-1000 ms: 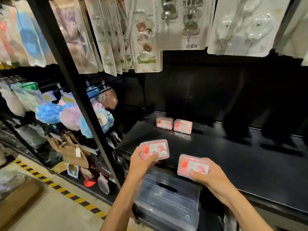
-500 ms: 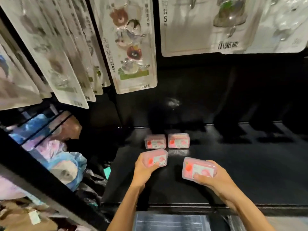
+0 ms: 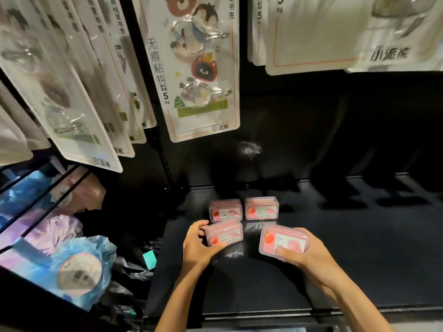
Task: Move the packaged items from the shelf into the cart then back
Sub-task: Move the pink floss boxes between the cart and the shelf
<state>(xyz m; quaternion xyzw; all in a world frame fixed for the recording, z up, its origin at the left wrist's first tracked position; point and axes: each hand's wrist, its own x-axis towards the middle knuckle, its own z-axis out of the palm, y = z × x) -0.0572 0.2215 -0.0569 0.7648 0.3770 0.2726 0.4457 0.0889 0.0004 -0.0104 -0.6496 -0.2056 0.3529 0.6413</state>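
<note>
Two pink dental floss boxes stand side by side on the black shelf (image 3: pixel 347 236), the back left box (image 3: pixel 224 209) and the back right box (image 3: pixel 261 208). My left hand (image 3: pixel 199 245) grips a third pink box (image 3: pixel 225 234) just in front of the back left one, low over the shelf or touching it. My right hand (image 3: pixel 309 256) holds a fourth pink box (image 3: pixel 284 242) by its near side, in front of the back right box and slightly raised.
Carded hook packs (image 3: pixel 201 68) hang from pegs above the shelf, close over the boxes. More packs (image 3: pixel 335 32) hang at the upper right. Bath sponges in wrappers (image 3: pixel 72 267) fill the bay to the left. The shelf's front lip (image 3: pixel 263 312) runs below my forearms.
Both hands have carried their pink boxes forward, from above the cart to the shelf, close behind the two resting boxes. The view has moved in towards the shelf.
</note>
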